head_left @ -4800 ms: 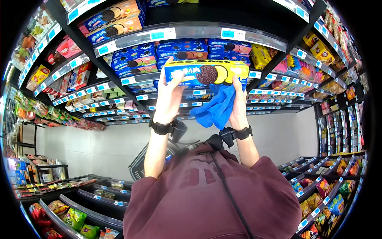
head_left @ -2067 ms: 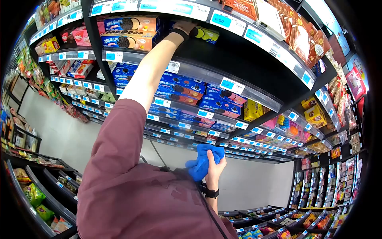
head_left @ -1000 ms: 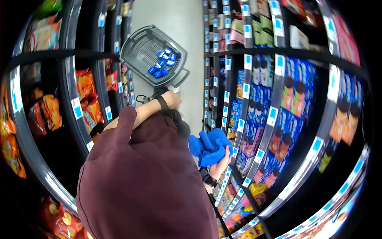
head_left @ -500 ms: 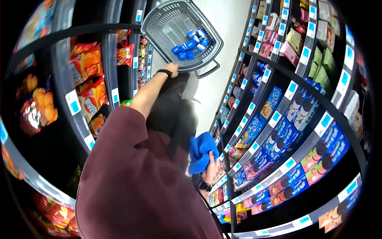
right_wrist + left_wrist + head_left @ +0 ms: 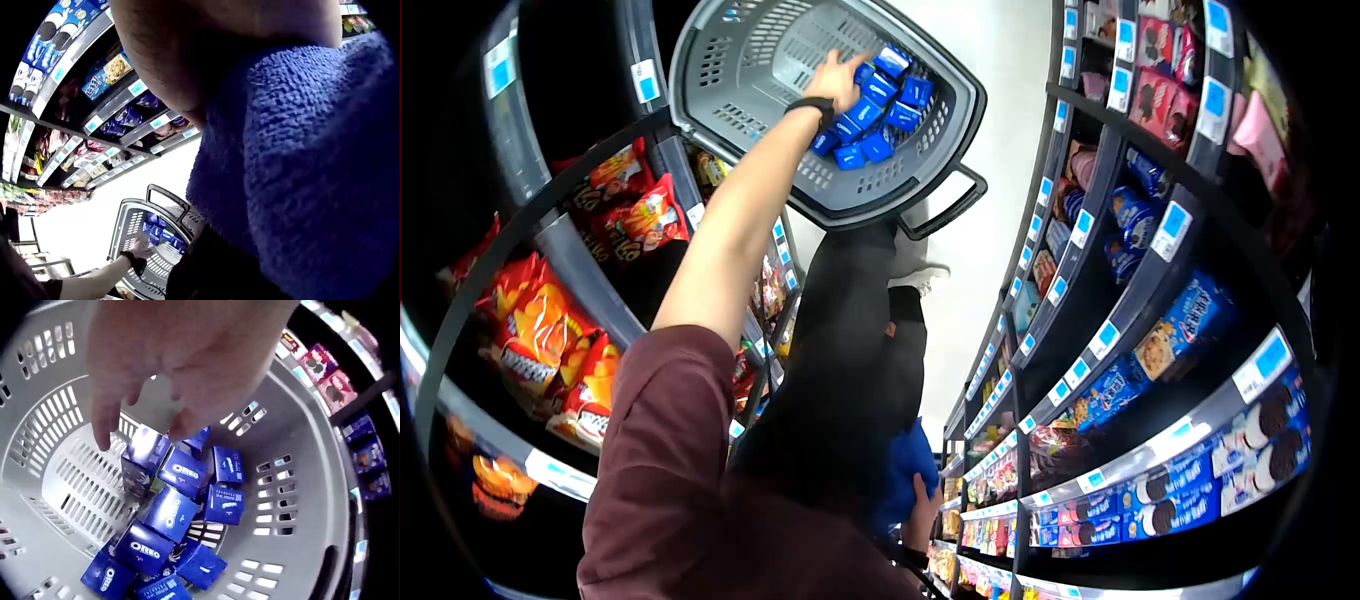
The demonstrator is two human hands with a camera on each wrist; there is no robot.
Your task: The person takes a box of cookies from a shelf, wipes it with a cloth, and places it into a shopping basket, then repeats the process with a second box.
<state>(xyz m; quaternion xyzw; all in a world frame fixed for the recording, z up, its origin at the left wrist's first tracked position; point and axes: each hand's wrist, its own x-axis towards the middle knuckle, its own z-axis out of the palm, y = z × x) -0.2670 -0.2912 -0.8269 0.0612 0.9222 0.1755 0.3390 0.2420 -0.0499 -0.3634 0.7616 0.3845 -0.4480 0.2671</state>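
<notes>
Blue boxes (image 5: 170, 514) lie beneath the spread left hand (image 5: 834, 85); the right hand (image 5: 922, 515) grips cloth (image 5: 319, 169).

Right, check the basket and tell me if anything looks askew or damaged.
The blue Oreo packs lie jumbled at odd angles in the basket, not in neat rows; no tearing or spillage is visible.

Bright light bleaches the floor (image 5: 112, 219); fisheye curves the shelves (image 5: 1175, 437); at its wrist camera, the left hand (image 5: 178, 365) looks shadowed.
</notes>
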